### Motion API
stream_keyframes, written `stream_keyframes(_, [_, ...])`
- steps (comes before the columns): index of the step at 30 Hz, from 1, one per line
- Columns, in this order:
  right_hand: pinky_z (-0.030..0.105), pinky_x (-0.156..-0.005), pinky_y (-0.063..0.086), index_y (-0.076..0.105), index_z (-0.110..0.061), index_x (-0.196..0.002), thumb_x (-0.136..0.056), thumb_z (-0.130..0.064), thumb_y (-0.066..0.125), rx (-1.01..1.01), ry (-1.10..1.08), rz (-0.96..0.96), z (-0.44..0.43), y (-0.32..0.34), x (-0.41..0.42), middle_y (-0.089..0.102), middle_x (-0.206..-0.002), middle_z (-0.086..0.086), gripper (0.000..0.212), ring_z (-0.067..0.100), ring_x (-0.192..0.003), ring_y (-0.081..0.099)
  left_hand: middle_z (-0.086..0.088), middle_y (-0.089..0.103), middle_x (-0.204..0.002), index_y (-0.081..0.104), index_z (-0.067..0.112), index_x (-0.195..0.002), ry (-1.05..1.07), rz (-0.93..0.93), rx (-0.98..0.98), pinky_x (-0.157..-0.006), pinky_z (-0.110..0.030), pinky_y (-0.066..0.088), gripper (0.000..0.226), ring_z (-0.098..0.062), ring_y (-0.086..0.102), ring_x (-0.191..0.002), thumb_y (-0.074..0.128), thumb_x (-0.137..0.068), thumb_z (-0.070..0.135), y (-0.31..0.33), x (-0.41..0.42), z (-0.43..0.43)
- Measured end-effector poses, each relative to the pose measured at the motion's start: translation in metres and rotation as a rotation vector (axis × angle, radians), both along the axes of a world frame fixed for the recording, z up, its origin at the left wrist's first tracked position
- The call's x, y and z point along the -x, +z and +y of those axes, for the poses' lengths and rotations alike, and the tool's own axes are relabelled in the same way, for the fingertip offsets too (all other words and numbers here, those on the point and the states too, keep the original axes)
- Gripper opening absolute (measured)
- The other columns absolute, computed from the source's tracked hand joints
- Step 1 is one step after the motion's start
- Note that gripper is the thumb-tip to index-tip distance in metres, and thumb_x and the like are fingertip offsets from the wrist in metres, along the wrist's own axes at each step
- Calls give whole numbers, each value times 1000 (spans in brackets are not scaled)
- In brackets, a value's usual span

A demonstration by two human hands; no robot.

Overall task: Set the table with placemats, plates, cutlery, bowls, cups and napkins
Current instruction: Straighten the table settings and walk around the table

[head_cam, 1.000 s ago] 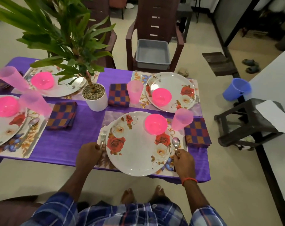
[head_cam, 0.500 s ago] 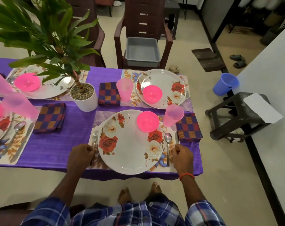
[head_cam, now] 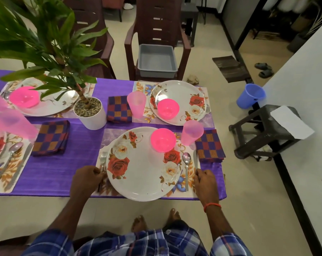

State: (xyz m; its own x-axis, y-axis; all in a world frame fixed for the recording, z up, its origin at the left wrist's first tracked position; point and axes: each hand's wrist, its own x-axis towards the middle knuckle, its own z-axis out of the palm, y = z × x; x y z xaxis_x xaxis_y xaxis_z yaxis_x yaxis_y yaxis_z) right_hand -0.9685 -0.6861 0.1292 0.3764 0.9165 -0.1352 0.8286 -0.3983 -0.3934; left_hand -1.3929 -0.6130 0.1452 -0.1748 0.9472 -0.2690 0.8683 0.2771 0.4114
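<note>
Before me lies a floral placemat (head_cam: 110, 134) with a rose-patterned plate (head_cam: 141, 174) on it. A pink bowl (head_cam: 163, 139) sits on the plate's far rim. To its right are a pink cup (head_cam: 191, 133) and a checked napkin (head_cam: 210, 145). My left hand (head_cam: 85, 179) is closed on the handle of the fork (head_cam: 102, 159), left of the plate. A spoon (head_cam: 186, 160) lies right of the plate. My right hand (head_cam: 205, 180) pinches the handle of the knife (head_cam: 195, 159) beside it.
Across the purple tablecloth (head_cam: 68, 172) is another setting with a plate (head_cam: 182, 91), bowl, cup and napkin; more settings lie at the left. A potted plant (head_cam: 90, 113) stands mid-table. A grey tub (head_cam: 157, 60) rests on a chair; a blue bucket (head_cam: 251, 96) and a dark stool (head_cam: 263, 130) stand to the right.
My right hand left the spoon and shifted right onto the knife handle. My left hand stayed on the fork. The camera view shifted slightly.
</note>
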Motion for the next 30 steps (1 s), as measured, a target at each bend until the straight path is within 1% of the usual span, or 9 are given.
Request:
stream_keyframes(4, [29, -89, 52, 65, -10, -124, -103, -26, 54, 11, -1, 14, 1, 1, 0, 60, -110, 8, 28, 18, -103, 57, -3, 69, -61, 71, 12, -67, 21, -14, -21, -59, -41, 57, 24, -24, 66, -59, 86, -78, 26, 1, 1, 1])
stream_keyframes(6, [29, -88, 52, 64, -10, -123, -103, -26, 54, 22, 8, 23, 2, 2, -2, 60, -110, 8, 27, 17, -103, 56, -8, 75, -85, 76, 14, -90, 40, -25, -64, -69, -44, 58, 22, -30, 70, -76, 88, -77, 27, 2, 4, 2])
stream_keyframes(8, [28, -88, 52, 64, -11, -123, -103, -26, 54, 30, 20, 26, 1, 4, -2, 60, -110, 7, 27, 16, -102, 56, -9, 72, -108, 72, 16, -115, 0, -15, -115, -74, -46, 58, 44, -30, 69, -86, 88, -77, 33, 4, 6, 4])
stream_keyframes(10, [27, -89, 51, 63, -11, -124, -103, -27, 54, 45, 41, 35, 1, 5, -4, 60, -112, 7, 28, 15, -103, 56, -10, 67, -118, 69, 16, -120, -22, -29, -174, -74, -44, 57, 47, -29, 68, -89, 86, -81, 35, 9, 2, 8])
stream_keyframes(13, [25, -88, 50, 63, -11, -124, -103, -27, 54, 50, 64, 59, 2, 8, -8, 60, -113, 7, 27, 12, -100, 54, -12, 65, -124, 70, 10, -116, -28, -53, -241, -75, -43, 55, 40, -31, 67, -99, 83, -84, 29, 20, -13, 14])
stream_keyframes(18, [21, -86, 48, 65, -13, -122, -102, -30, 56, 54, 101, 147, 4, 13, -21, 61, -113, 5, 27, 10, -99, 55, -17, 62, -128, 70, 4, -116, -71, -71, -310, -91, -48, 50, 42, -36, 58, -115, 86, -81, 22, 35, -43, 15])
stream_keyframes(21, [24, -86, 48, 66, -13, -123, -101, -29, 58, 4, 172, 184, 19, 20, -34, 62, -113, 5, 29, 14, -103, 58, -15, 61, -130, 69, 7, -118, -63, -64, -328, -94, -50, 49, 53, -37, 55, -115, 75, -77, 39, 41, -68, 12])
stream_keyframes(26, [33, -89, 51, 68, -21, -125, -95, -28, 67, -23, 472, 300, 61, 32, -53, 61, -108, -3, 31, 14, -96, 59, -1, 64, -128, 63, 20, -125, 9, -23, -297, -100, -46, 46, 65, -27, 59, -115, 61, -76, 63, 48, -119, -1])
stream_keyframes(30, [27, -94, 45, 68, -22, -124, -90, -28, 72, -49, 694, 338, 80, 28, -63, 65, -115, 0, 35, 18, -109, 57, -3, 59, -138, 59, 19, -134, 13, -5, -312, -111, -42, 37, 74, -25, 52, -129, 57, -82, 71, 46, -164, -25])
